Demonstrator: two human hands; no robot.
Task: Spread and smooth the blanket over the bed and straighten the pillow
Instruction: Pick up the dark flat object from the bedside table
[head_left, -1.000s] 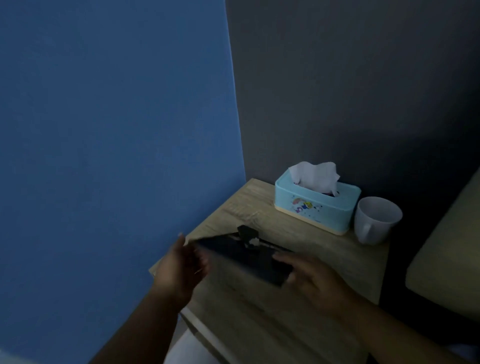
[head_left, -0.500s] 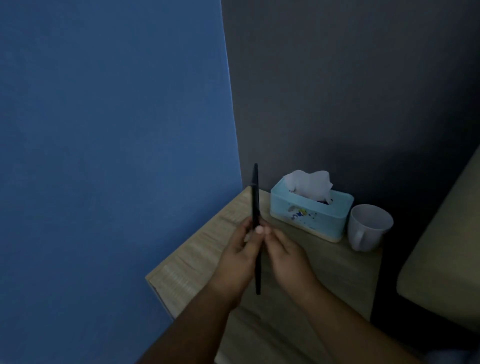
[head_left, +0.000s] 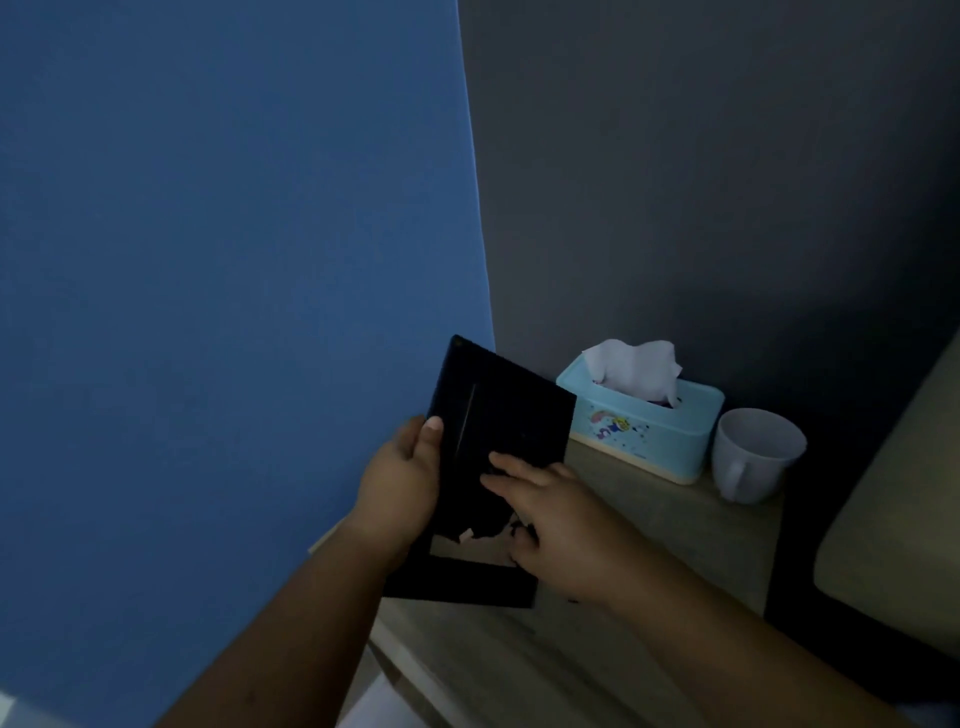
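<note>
A flat black frame-like panel (head_left: 506, 410) is held up above the wooden bedside table (head_left: 649, 525). My left hand (head_left: 400, 483) grips its left edge, thumb on the face. My right hand (head_left: 556, 514) lies with fingers spread on the panel's lower right, by a dark folding stand piece. A pale cushioned edge, perhaps the bed or pillow (head_left: 893, 519), shows at the far right. No blanket is in sight.
A light blue tissue box (head_left: 644, 426) with a white tissue sticking out stands at the back of the table. A white mug (head_left: 753, 454) sits right of it. A blue wall (head_left: 234, 260) is on the left, a dark grey wall behind.
The black panel lay low over the table, then stood edge-on between both hands. Now it is turned so its flat face shows, held higher and more to the left.
</note>
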